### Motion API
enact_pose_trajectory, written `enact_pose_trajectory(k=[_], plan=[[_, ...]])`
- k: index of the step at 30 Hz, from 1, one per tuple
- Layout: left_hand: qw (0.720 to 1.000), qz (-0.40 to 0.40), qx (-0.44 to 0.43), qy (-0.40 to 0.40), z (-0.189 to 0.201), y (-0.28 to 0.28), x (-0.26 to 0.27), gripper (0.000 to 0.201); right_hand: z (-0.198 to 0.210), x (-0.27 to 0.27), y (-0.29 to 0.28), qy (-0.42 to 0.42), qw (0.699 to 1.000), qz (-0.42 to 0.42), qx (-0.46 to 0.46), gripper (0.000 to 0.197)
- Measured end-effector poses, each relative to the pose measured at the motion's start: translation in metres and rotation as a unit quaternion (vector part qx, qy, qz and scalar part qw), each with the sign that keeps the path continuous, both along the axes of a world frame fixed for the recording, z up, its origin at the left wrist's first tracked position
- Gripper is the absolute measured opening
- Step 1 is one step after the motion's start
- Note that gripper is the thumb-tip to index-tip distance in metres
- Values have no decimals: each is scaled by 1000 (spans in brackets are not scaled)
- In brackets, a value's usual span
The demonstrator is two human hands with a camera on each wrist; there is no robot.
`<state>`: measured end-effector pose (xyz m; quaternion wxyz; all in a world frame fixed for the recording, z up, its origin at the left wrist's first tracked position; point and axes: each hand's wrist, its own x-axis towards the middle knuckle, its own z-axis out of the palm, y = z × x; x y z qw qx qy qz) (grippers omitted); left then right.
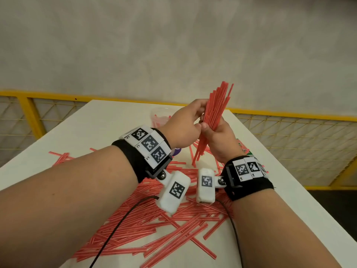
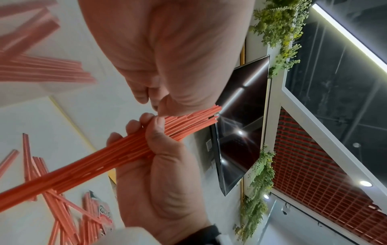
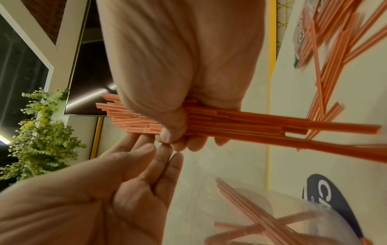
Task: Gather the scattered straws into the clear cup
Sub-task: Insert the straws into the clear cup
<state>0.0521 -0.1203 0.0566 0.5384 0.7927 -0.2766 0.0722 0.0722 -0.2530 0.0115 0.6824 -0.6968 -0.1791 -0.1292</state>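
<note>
Head view: even, soft indoor light, slightly dim; faint shadows under both forearms. Wide-angle bending at the edges. Wrist views: palms close to the lens are soft; scattered straws (image 2: 39, 69) beyond the left hand (image 2: 167, 54) motion-blurred. Ceiling strip light (image 2: 351, 38) glares.

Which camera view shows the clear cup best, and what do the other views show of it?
The right wrist view shows the clear cup best: it is near, with straws visible inside. The head view shows only part of its rim and wall behind the left hand. In the left wrist view I cannot identify the cup.
</note>
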Motion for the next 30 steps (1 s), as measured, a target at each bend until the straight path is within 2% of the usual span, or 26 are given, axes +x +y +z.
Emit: enact_pose_trajectory(k=[3,6,8,12,17,22,25,30], plan=[[1000,20,-7,-8,3,1,1,79,-1,0,1,5,1000,18,-11,14],[997,23,18,-71,17,1,-1,92,-4,-2,5,13,999,27,-27,18],[992,22,46,-112,26,0,-1,94,-7,-5,6,22,999,23,-36,22],[980,43,128,-143,32,-3,-2,94,-13,-6,4,36,997,17,-68,15],[989,31,51,-134,26,-6,0,75,-15,-5,-1,50,997,5,-60,11],[979,108,14,-175,29,-9,8,54,-15,-8,-2,60,996,14,-72,18],[974,136,-6,-179,32,-9,10,43,-15,-9,0,68,995,23,-75,14],[967,150,34,-204,33,-8,6,45,-12,-14,3,69,995,36,-65,15]])
